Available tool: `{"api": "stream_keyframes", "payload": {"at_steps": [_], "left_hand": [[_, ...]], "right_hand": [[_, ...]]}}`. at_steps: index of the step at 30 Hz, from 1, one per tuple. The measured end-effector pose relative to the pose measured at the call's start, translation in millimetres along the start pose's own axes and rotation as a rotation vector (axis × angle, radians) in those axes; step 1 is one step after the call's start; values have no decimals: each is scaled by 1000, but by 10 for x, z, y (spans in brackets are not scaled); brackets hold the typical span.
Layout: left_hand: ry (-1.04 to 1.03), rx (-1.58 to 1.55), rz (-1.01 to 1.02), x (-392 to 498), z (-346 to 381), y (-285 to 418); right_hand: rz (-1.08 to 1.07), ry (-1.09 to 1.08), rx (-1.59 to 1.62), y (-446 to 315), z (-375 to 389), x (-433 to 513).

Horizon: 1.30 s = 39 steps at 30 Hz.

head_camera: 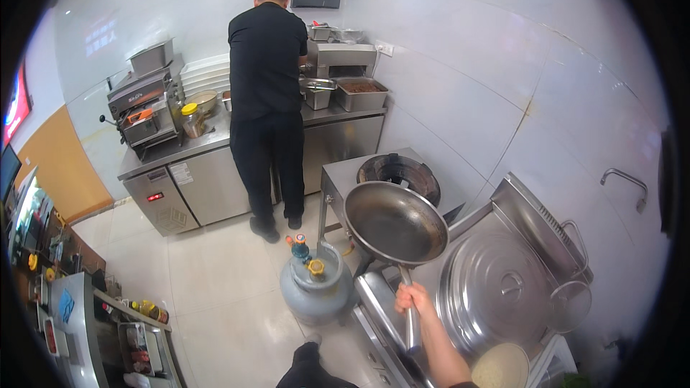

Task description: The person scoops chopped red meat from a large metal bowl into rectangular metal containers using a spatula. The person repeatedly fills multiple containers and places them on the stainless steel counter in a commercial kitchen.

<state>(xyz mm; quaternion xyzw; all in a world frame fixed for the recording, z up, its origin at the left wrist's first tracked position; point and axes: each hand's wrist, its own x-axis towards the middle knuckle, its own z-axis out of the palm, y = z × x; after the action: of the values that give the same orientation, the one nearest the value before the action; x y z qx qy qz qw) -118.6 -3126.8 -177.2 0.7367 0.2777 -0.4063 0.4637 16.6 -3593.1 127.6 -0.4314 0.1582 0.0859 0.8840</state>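
My right hand [414, 299] is closed around the long metal handle of a wok [396, 223]. The wok's dark inside faces up and shows no food. It is held in front of a gas wok burner [400, 170] on a steel stand, overlapping its near edge in view. Right of my hand is a large round steel lid [498, 285] on the range. Below the lid, beside my forearm, stands a pale bowl [501, 369]. My left hand is out of view.
A gray gas cylinder [315, 285] stands on the floor left of the range. Another person in black [268, 64] faces a steel counter [210, 144] at the back. A steel shelf unit [86, 328] stands at lower left. A faucet [625, 175] juts from the right wall.
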Motion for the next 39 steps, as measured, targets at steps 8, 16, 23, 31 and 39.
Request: {"api": "stream_keyframes", "payload": {"at_steps": [8,16,23,31,39], "left_hand": [[-75,-36,241,1094,-72,2244],[-158,-34,333,1703,-50,3413],[-181,-3,265,1859,-97,3606],[-270,138,285,1955,4,3925],[-588,523,425,2006,941,4562]], "right_hand": [[-61,71,23,-603,-77,2059],[-240,252,-100,-862,-325,3467],[-301,476,-175,-505,-658,4029],[-291,606,-150,-353,-533,3960],[-319,351,-270,482,-464,2132]]}}
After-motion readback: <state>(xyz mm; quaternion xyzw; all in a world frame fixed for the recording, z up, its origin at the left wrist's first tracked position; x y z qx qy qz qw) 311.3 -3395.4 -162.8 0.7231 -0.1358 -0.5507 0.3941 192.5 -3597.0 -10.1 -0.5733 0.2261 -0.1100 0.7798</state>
